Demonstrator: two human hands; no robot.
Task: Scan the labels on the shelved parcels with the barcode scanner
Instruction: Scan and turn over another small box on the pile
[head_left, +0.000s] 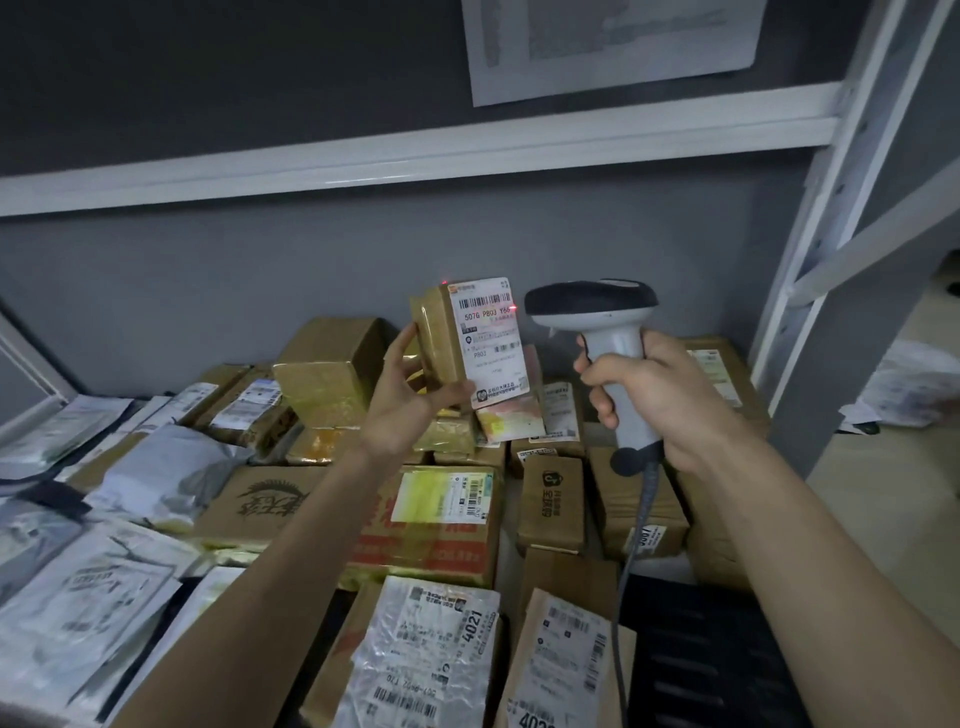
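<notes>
My left hand (402, 397) holds a small brown taped parcel (441, 338) upright above the shelf, its white label (491, 340) turned toward me. My right hand (660, 397) grips the handle of a white and black barcode scanner (597, 317), whose head sits just right of the label. Red scanner light shows as dots at the label's top edge near the barcode. A grey cable (631, 561) hangs from the scanner's base.
Many cardboard parcels (426, 525) fill the shelf's middle and right. Grey and white plastic mailer bags (98, 587) lie on the left. A white shelf beam (415, 156) runs overhead, and a white upright post (831, 218) stands at right. A black slatted surface (701, 660) is at lower right.
</notes>
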